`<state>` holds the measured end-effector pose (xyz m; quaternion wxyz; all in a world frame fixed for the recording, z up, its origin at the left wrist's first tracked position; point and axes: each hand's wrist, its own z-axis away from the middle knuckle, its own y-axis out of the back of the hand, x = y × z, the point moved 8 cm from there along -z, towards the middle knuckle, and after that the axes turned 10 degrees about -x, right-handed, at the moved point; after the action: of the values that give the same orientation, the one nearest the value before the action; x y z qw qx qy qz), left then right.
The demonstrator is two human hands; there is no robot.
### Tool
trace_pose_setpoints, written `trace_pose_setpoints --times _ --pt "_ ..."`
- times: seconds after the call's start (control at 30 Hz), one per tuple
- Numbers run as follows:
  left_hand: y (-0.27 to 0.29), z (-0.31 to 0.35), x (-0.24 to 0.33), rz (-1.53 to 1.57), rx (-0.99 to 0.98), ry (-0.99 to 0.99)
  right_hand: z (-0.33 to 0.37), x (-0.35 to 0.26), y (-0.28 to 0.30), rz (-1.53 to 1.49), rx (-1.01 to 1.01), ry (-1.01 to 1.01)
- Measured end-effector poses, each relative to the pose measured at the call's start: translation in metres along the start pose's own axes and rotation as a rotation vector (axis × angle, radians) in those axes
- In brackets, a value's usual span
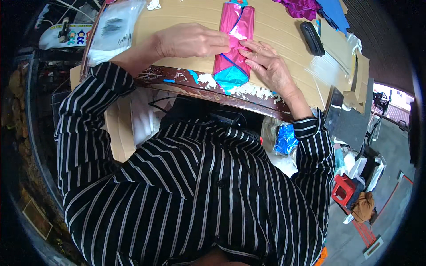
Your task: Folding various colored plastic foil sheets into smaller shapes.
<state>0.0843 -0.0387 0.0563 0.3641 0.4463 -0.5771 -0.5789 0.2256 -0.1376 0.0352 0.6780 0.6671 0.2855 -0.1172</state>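
Pink fabric bundle (236,39) lies lengthwise at the near edge of the surface (284,33), probably for easy reach. Left hand (191,41) touches it from the left, right hand (271,65) from the right; hands slightly apart, presumably steadying the layers. Whether either pinches fabric: cannot tell. Blue end (232,77) points toward wearer.

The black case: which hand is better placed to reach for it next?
Probably the right hand: it touches the pink bundle from the right, nearer to the black case. The left hand is at the bundle's left, farther away.
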Motion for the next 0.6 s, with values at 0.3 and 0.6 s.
trace_pose_setpoints --times 0.3,0.6 --pt "-0.011 0.01 -0.014 0.38 0.02 0.167 -0.002 -0.002 0.002 0.001 -0.025 0.032" --pt "-0.018 0.01 -0.033 0.336 0.219 0.472 -0.006 -0.004 0.001 -0.006 -0.041 0.039"
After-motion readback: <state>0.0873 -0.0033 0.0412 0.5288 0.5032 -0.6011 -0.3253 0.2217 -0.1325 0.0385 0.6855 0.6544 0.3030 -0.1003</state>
